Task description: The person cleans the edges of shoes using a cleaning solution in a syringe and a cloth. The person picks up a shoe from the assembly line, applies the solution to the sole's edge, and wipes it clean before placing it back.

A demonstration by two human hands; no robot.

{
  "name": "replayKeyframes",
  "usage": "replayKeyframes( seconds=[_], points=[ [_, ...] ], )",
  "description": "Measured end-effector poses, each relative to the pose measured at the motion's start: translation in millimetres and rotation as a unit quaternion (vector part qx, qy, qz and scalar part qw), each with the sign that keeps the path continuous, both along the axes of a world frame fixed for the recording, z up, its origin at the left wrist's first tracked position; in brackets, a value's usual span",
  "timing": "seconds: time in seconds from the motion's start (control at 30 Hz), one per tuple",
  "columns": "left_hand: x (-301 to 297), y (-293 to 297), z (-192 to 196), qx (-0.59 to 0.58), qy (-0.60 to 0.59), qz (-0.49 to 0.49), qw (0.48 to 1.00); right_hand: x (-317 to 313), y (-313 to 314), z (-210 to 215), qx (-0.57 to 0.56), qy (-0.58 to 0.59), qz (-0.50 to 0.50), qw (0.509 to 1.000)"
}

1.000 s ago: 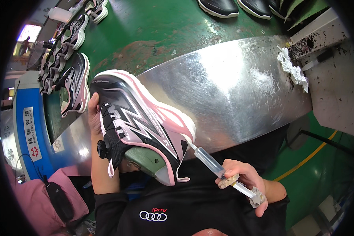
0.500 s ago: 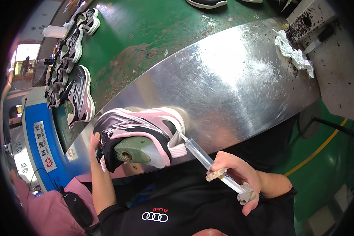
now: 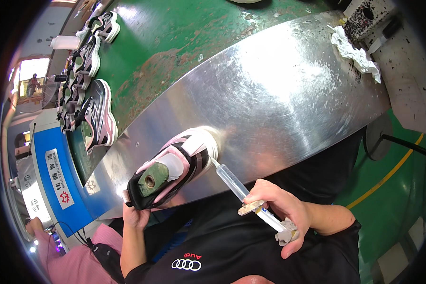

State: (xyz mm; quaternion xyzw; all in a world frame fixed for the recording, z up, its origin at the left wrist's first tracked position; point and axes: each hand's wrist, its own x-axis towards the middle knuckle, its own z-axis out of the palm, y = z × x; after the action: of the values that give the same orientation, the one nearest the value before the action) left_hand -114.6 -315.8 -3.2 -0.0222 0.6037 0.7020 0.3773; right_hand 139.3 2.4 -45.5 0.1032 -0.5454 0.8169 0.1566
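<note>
My left hand (image 3: 136, 217) grips the tongue end of a black, pink and white sneaker (image 3: 204, 163) that rests on the steel plate. A green shoe last (image 3: 153, 181) with a round metal-rimmed hole fills its opening. In my right hand (image 3: 281, 204) is a clear syringe (image 3: 232, 181), its barrel between my fingers and my thumb by the plunger end. Grey-white wrapping covers the plunger end and the finger flange. The syringe's thin tip meets or nearly touches the white sole edge by the heel; exact contact cannot be made out.
The shiny steel plate (image 3: 288, 99) lies over a green bench (image 3: 184, 42). Several similar sneakers (image 3: 99, 113) line the left side, beside a white bottle (image 3: 65, 42). Crumpled white paper (image 3: 355, 54) and a dark-handled blade (image 3: 388, 33) are far right. A person in pink (image 3: 75, 258) is at left.
The sneaker has been turned and tilted, so its opening and heel now face more toward me. My left hand came nearer with it. The syringe shifted slightly left, its tip now at the sole edge.
</note>
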Motion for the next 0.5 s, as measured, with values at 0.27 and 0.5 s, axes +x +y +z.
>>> replayKeyframes(
  seconds=[0.27, 0.5],
  points=[
    [30.6, -2.1, 3.0, 0.043, -0.114, 0.003, 0.993, 3.7, -7.5, 5.5, 0.002, -0.018, -0.003, 1.0],
    [50.1, 3.4, 5.2, 0.073, -0.115, -0.026, 0.99, 5.2, -9.4, 14.9, 0.013, -0.031, -0.01, 0.999]
  ],
)
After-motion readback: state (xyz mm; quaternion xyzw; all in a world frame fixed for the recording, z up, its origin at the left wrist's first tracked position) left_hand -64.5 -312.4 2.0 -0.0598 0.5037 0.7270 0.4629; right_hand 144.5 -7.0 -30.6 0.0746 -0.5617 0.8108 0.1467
